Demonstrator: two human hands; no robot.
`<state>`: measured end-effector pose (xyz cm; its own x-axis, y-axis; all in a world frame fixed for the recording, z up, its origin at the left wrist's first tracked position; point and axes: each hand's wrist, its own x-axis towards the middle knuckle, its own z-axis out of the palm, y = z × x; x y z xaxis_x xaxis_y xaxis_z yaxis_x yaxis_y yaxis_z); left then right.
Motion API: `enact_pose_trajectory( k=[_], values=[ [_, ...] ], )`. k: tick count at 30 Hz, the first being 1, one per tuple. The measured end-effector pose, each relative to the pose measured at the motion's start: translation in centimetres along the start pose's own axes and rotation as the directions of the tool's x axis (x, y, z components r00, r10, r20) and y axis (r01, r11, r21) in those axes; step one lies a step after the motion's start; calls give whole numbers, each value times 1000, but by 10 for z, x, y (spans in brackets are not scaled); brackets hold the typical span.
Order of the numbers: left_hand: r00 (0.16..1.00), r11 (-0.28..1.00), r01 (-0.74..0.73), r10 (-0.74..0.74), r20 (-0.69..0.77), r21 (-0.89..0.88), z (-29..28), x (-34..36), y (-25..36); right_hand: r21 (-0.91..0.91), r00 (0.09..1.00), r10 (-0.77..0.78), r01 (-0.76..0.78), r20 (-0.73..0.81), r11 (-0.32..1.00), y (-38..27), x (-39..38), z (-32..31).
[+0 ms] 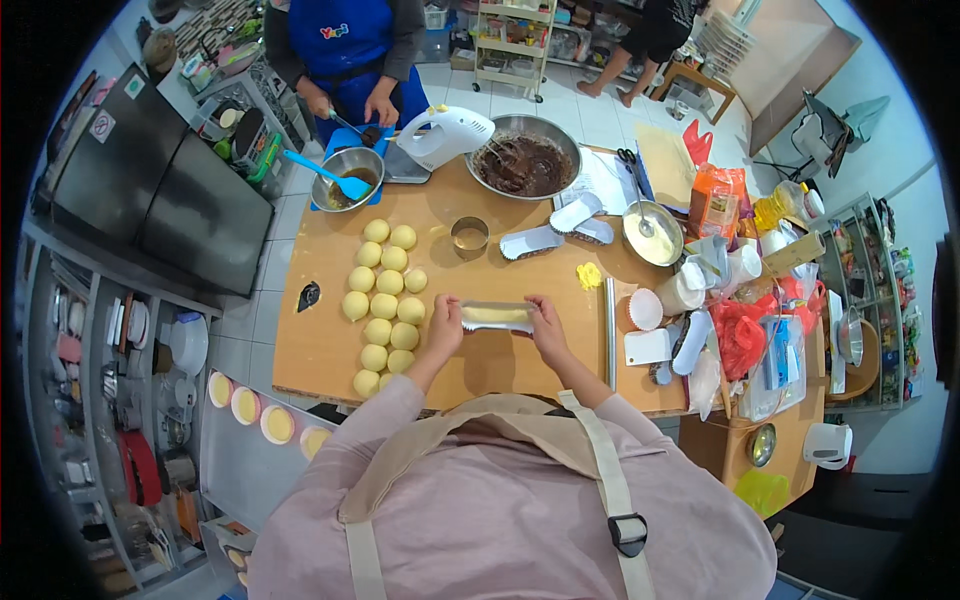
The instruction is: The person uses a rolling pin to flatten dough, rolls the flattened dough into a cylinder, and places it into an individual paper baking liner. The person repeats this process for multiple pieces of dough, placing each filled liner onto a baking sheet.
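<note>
Between my two hands, over the front of the wooden table [560, 285], is a long paper loaf mould [498, 317] with pale yellow dough inside. My left hand [445, 325] pinches its left end, and my right hand [546, 325] grips the right end. To the left of my hands, round pale dough balls [377, 331] lie in rough columns. A metal ring cutter [469, 238] stands beyond the mould. Farther back and a little right lie empty paper loaf moulds [531, 242].
Across the table, a person in a blue apron [340, 40] works at a blue board. Nearby are a steel bowl of dark batter [525, 165], a white hand mixer [440, 138] and a bowl with a blue spatula [350, 187]. Packages and cups crowd the right; filled paper cups [277, 424] sit lower left.
</note>
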<state>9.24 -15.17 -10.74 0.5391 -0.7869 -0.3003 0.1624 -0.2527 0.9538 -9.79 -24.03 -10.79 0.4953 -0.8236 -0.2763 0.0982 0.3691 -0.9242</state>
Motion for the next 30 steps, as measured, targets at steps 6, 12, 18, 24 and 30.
enact_pose_trajectory(
  k=[6, 12, 18, 24, 30],
  values=[
    [955, 953, 220, -167, 244, -209, 3, -68, 5, -64, 985, 169, -167, 32, 984, -16, -59, -11],
    [924, 950, 266, -202, 324, -167, 11, -118, -14, -31, 964, 218, -215, 151, 976, -19, -103, -46],
    [908, 919, 330, -246, 338, -218, 41, -173, -14, -10, 944, 257, -260, 207, 965, -30, -153, -80],
    [877, 806, 447, -308, 370, -389, 65, -232, -7, -62, 911, 306, -301, 278, 952, -41, -189, -108],
    [898, 766, 398, -212, 385, -505, 54, -284, -5, -82, 892, 267, -255, 364, 964, -44, -220, -105]
  ],
)
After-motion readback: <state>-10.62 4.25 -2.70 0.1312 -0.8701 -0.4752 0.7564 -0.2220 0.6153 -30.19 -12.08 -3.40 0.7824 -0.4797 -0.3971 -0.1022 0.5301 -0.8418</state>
